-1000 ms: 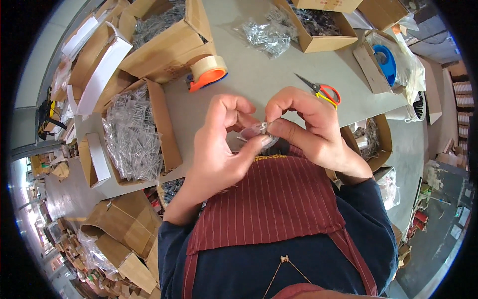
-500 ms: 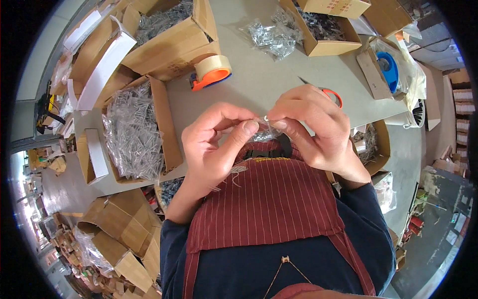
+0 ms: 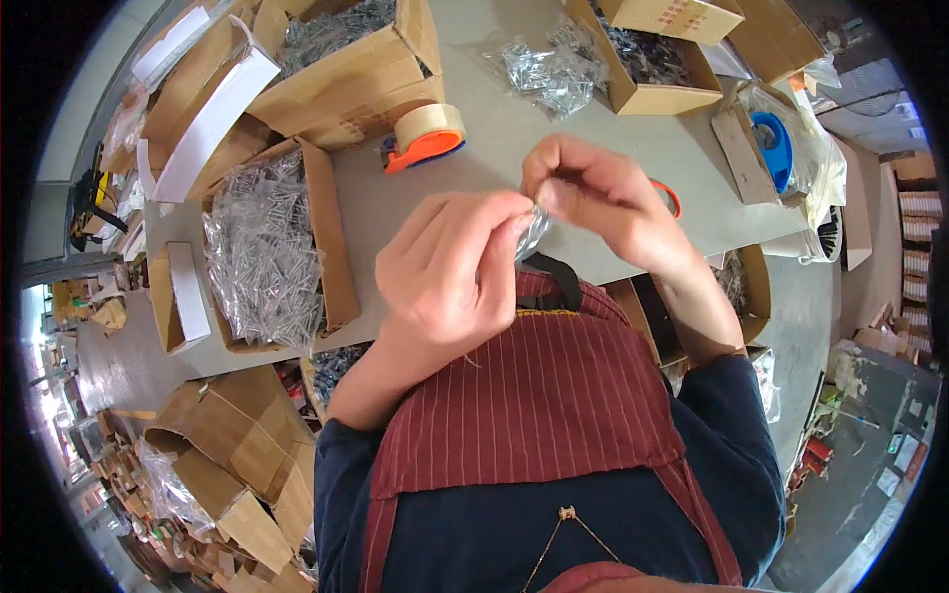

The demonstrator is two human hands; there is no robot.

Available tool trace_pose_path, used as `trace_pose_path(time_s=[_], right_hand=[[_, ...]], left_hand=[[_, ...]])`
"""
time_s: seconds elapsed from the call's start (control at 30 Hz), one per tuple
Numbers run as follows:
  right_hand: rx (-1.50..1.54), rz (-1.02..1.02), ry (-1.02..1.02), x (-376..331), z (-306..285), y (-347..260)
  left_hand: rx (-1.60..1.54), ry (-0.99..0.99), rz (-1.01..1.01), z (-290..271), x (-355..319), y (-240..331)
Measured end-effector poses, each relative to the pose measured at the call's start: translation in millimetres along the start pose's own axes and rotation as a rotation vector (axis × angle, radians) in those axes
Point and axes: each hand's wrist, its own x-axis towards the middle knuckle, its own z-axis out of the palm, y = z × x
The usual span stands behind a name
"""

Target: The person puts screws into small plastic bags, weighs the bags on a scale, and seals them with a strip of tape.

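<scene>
My left hand is closed, thumb and forefinger pinching the top of a small clear plastic bag. The bag hangs just above the table's near edge; shiny bits show inside, too small to name. Right beside it, my right hand is also closed in a pinch at the bag's top edge, its fingertips meeting the left ones. Part of the bag is hidden behind my fingers. To the left stands an open cardboard box filled with clear bags of metal screws or pins.
An orange tape dispenser sits beyond my left hand. Farther back lie a clear bag of metal parts and open boxes of small parts. Orange-handled scissors are partly behind my right hand. A blue tape dispenser stands at right.
Both hands have risen slightly and turned, with the bag now hanging more upright between them. My right hand has moved up and away from me; the left has rolled knuckles-up.
</scene>
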Motion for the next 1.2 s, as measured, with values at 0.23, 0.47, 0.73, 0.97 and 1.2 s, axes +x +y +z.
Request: trace_pose_path(time_s=[0.23,0.47,0.73,0.97,1.2], right_hand=[[-0.574,-0.523,0.353,-3,31,2],[-0.678,-0.72,0.277,-8,18,0],[-0.533,-0.582,0.408,-6,8,-5],[-0.705,-0.696,0.324,-5,4,-6],[-0.919,-0.769,0.332,-5,12,-4]], left_hand=[[-0.457,-0.001,-0.41,12,-6,-17],[-0.594,-0.023,-0.446,5,1,-21],[-0.752,0.079,-0.506,1,-2,-16],[-0.763,0.069,-0.527,-2,-1,-9],[-0.665,0.062,-0.491,-4,-1,-4]])
